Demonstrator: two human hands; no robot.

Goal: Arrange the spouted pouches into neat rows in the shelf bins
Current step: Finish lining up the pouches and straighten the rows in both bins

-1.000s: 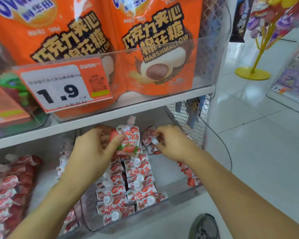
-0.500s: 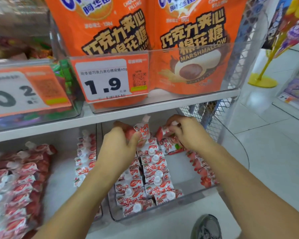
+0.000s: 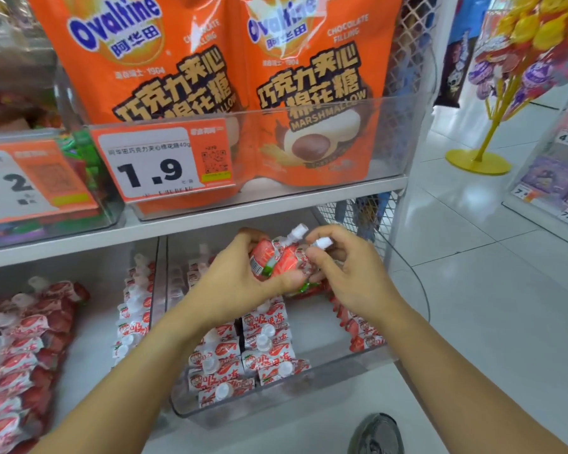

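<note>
Small red-and-white spouted pouches with white caps lie in rows in a clear shelf bin on the lower shelf. My left hand grips a bunch of pouches above the bin's back part, thumb across their front. My right hand meets it from the right and pinches a second pouch by its white cap. A few more pouches lie along the bin's right wall. The bin to the left holds another row of pouches.
Orange marshmallow bags stand in a clear bin on the shelf above, behind a 1.9 price tag. A heap of red pouches fills the far-left bin. Wire mesh closes the shelf's right end. A yellow display stand is on the tiled floor.
Both hands have come together and lifted slightly; the right hand brought its pouch against the ones in the left hand. The camera has swung a little to the left.
</note>
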